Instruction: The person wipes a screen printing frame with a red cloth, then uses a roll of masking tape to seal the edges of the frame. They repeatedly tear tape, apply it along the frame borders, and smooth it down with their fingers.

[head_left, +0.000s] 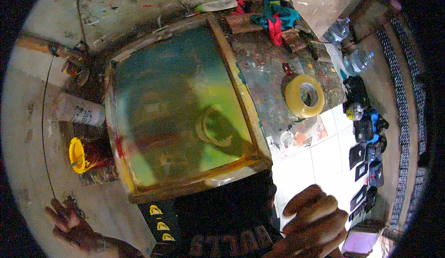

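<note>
My left hand (69, 223) is at the lower left with its fingers spread, holding nothing visible. At the lower right, in front of the tiled floor, my right hand (317, 221) has curled fingers; whatever may be in it is hidden. Between and beyond my hands lies a wooden-framed printing screen (162, 105) with a greenish mesh and a pale round design. Neither hand touches it. Black fabric (160, 223) with small yellow prints shows below its near edge. A wide roll of clear yellowish tape (292, 96) rests on the paint-stained table to the right.
Left of the screen are a yellow-smeared paint pot (78, 155) and a whitish plastic container (81, 110). Teal and red rags (280, 19) lie at the table's back. Clear plastic bottles (358, 61) stand at the right, near several dark items (366, 151) along the floor.
</note>
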`<action>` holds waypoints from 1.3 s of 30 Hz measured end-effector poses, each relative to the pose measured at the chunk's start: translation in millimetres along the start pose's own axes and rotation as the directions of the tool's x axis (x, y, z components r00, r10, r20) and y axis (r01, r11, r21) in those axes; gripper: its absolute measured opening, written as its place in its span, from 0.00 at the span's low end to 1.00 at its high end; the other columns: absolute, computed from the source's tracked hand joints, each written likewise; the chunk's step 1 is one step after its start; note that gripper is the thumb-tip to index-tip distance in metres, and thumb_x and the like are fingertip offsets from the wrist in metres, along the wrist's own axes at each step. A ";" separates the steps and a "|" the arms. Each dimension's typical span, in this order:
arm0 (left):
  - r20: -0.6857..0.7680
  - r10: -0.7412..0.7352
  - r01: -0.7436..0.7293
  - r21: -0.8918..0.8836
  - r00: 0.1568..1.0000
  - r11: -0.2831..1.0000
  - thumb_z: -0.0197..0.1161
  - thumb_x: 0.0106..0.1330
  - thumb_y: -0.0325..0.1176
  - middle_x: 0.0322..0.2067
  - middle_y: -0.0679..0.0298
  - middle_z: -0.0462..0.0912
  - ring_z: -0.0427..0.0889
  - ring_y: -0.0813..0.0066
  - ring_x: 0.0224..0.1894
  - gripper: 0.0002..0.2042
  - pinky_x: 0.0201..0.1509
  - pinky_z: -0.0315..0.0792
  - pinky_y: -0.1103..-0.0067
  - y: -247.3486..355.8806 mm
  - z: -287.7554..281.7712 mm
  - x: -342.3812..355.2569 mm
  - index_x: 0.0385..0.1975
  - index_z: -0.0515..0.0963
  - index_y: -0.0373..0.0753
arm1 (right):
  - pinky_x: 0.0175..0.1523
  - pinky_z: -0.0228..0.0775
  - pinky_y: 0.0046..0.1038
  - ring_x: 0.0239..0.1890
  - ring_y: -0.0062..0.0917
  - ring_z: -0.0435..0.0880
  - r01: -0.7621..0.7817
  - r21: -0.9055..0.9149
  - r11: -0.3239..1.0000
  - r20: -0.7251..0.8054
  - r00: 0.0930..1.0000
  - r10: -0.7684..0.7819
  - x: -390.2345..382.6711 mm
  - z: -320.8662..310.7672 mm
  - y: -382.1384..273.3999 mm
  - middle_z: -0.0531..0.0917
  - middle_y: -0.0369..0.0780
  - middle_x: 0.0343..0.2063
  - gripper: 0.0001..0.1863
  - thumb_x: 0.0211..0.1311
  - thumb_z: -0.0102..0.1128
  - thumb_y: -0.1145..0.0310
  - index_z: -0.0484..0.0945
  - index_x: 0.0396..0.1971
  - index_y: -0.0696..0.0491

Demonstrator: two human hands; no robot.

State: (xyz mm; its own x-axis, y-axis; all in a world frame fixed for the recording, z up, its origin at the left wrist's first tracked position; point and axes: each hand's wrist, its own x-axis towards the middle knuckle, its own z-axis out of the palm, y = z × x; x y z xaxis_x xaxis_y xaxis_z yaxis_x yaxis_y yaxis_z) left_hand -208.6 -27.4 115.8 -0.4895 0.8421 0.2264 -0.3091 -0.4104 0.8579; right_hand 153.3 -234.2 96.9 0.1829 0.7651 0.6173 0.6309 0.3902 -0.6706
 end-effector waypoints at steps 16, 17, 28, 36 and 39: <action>0.665 -0.181 -0.461 0.664 0.725 0.589 0.65 0.57 0.22 0.29 0.65 0.78 0.76 0.75 0.32 0.05 0.39 0.72 0.78 -72.8 -7.9 17.8 0.26 0.75 0.35 | 0.39 0.76 0.27 0.30 0.32 0.84 -0.267 0.052 0.962 -0.066 0.961 0.270 27.7 73.9 68.6 0.86 0.44 0.29 0.01 0.56 0.64 0.78 0.82 0.27 0.60; 0.571 -0.306 -0.205 0.661 0.762 0.722 0.63 0.59 0.20 0.29 0.66 0.79 0.77 0.78 0.32 0.03 0.39 0.73 0.78 -109.5 1.5 15.9 0.31 0.78 0.34 | 0.39 0.75 0.25 0.31 0.24 0.84 -0.356 0.005 0.935 -0.097 0.930 0.355 32.9 86.2 88.9 0.87 0.42 0.29 0.02 0.57 0.64 0.78 0.84 0.28 0.60; 0.571 -0.551 -0.161 0.769 0.609 0.618 0.75 0.56 0.35 0.34 0.61 0.88 0.84 0.73 0.37 0.17 0.44 0.76 0.76 -268.8 27.3 21.9 0.42 0.83 0.34 | 0.41 0.77 0.32 0.32 0.34 0.86 -0.575 0.032 0.818 -0.114 0.811 0.574 16.4 168.5 236.1 0.87 0.45 0.29 0.05 0.59 0.63 0.73 0.85 0.26 0.58; 0.513 -0.574 -0.129 0.807 0.638 0.577 0.77 0.54 0.34 0.35 0.59 0.88 0.86 0.69 0.40 0.21 0.47 0.77 0.72 -275.5 24.1 10.5 0.46 0.78 0.35 | 0.50 0.70 0.42 0.41 0.44 0.79 -0.515 -0.341 0.786 -0.146 0.855 0.497 11.2 175.5 243.1 0.80 0.49 0.34 0.05 0.56 0.67 0.71 0.83 0.27 0.57; 0.512 -0.543 -0.148 0.804 0.665 0.576 0.77 0.54 0.33 0.35 0.59 0.88 0.86 0.68 0.40 0.21 0.48 0.77 0.72 -272.1 25.4 4.8 0.45 0.78 0.35 | 0.48 0.71 0.40 0.40 0.43 0.78 -0.476 -0.412 0.777 -0.148 0.876 0.458 8.2 178.3 242.1 0.79 0.48 0.34 0.04 0.55 0.68 0.73 0.84 0.27 0.57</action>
State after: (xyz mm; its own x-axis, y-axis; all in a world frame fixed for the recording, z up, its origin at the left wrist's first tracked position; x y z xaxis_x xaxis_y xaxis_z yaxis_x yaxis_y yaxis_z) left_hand -106.1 97.2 -104.8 0.2600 0.9623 -0.0793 0.5495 -0.0799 0.8317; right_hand 173.2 -42.1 -133.7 0.5608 0.7738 0.2944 0.7139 -0.2719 -0.6453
